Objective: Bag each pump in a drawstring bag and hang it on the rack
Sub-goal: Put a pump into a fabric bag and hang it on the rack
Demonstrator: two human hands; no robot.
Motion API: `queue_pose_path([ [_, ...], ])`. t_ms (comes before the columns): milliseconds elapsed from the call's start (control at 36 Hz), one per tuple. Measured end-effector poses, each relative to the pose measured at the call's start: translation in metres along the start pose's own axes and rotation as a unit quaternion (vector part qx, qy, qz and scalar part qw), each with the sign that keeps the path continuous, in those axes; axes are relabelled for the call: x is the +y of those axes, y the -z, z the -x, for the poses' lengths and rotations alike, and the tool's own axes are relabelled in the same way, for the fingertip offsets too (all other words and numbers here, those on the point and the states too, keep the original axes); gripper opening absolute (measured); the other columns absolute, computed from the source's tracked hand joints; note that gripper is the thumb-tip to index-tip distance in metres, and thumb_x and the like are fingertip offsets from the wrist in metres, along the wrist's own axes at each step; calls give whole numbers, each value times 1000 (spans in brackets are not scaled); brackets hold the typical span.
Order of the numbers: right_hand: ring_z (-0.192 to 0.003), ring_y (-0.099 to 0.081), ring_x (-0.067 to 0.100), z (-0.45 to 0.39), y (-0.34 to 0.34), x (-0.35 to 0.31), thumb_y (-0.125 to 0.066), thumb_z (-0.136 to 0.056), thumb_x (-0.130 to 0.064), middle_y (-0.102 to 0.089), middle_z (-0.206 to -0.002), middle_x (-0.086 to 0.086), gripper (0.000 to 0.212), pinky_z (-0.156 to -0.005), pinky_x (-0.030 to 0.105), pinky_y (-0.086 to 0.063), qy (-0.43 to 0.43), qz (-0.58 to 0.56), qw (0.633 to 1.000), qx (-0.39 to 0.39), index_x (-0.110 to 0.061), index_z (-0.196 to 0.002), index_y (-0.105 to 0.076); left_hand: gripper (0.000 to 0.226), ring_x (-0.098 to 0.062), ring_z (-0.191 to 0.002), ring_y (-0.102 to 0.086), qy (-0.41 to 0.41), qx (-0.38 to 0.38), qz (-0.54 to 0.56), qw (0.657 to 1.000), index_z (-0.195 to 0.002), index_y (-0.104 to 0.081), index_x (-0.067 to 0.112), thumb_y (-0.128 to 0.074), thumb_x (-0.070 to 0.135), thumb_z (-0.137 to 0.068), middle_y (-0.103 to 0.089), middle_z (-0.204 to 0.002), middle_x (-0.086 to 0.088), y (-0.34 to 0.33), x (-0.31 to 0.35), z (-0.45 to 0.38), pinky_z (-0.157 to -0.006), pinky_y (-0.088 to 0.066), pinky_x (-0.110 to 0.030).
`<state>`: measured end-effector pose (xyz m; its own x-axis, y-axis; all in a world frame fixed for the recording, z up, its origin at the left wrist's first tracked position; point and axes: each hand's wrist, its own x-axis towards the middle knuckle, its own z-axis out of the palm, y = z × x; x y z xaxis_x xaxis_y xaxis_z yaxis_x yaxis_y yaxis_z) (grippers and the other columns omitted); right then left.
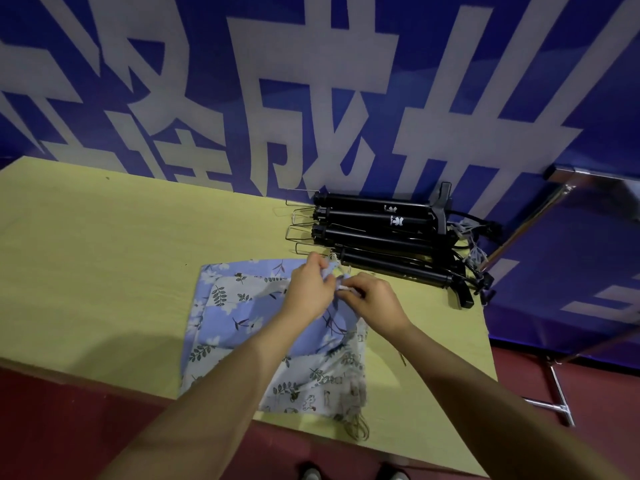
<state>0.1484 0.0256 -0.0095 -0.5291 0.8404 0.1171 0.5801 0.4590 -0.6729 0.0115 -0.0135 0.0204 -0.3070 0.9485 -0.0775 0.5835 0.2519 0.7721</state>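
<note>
A stack of floral drawstring bags (239, 313) lies on the yellow-green table (104, 254), blue ones on top of white ones. My left hand (308, 289) and my right hand (374, 299) meet at the far right corner of the top blue bag, both pinching its gathered mouth and cord. Several black pumps (377, 230) lie side by side just beyond my hands, their handles to the right and wire foot loops to the left.
A blue banner wall with large white characters (311, 98) backs the table. A metal rack (540, 216) stands at the right, over a red floor (561, 382). Loose cords (356, 427) hang off the table's near edge.
</note>
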Motion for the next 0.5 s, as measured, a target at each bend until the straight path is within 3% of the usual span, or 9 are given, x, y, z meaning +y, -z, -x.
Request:
queue_pose_path([
  [83,-69,-52,23,2,3,7,-62,-91,-30,-54,-74,1,21,-63,37,-40,4,29,998,-56,-12,-81,-65,23,-19,-54,-36,5,-8,-7,1000,-97,-33,12,-49,-1,-88,-41,-68,-1,-3,3,4,-46,-23,-29],
  [167,-63,-49,28,9,6,16,-58,-93,-36,-51,-65,8,38,-58,37,-36,-4,54,993,-103,-7,-68,-56,25,-26,-69,-39,0,-36,-75,997,-96,-39,11,-41,-11,-83,-45,-91,-12,-14,5,12,-58,-30,-34],
  [222,-67,-54,29,14,9,22,-59,-92,-35,-59,-71,13,36,-63,39,-41,-22,24,992,-123,-5,-71,-62,21,-31,-86,-51,20,-58,-132,989,-95,-49,10,-46,-7,-84,-48,-112,-14,-22,7,17,-68,-39,-37],
  [278,-77,-59,24,18,13,30,-61,-91,-26,-65,-82,9,22,-72,38,-46,-56,-51,990,-122,-7,-82,-69,31,-32,-109,-52,37,-83,-182,979,-115,-53,13,-52,0,-87,-44,-130,-11,-31,10,21,-79,-45,-40],
  [333,-86,-61,20,22,17,41,-59,-92,-18,-68,-93,4,13,-79,34,-48,-88,-91,989,-78,-11,-93,-70,52,-31,-125,-45,56,-102,-178,977,-137,-41,15,-52,0,-88,-34,-145,-9,-39,10,21,-89,-47,-43],
  [444,-93,-61,24,26,31,77,-53,-93,-16,-66,-108,4,19,-80,34,-48,-105,54,992,-48,-13,-105,-68,74,-29,-140,-30,72,-127,-133,980,-150,-18,16,-53,-3,-88,-15,-157,-10,-47,11,19,-99,-43,-40],
  [500,-95,-60,26,29,34,93,-52,-92,-14,-65,-110,6,19,-79,33,-48,-135,99,985,-49,-12,-104,-66,79,-26,-139,-31,63,-122,-104,985,-151,-13,19,-53,-5,-87,-11,-159,-7,-50,12,20,-88,-47,-34],
])
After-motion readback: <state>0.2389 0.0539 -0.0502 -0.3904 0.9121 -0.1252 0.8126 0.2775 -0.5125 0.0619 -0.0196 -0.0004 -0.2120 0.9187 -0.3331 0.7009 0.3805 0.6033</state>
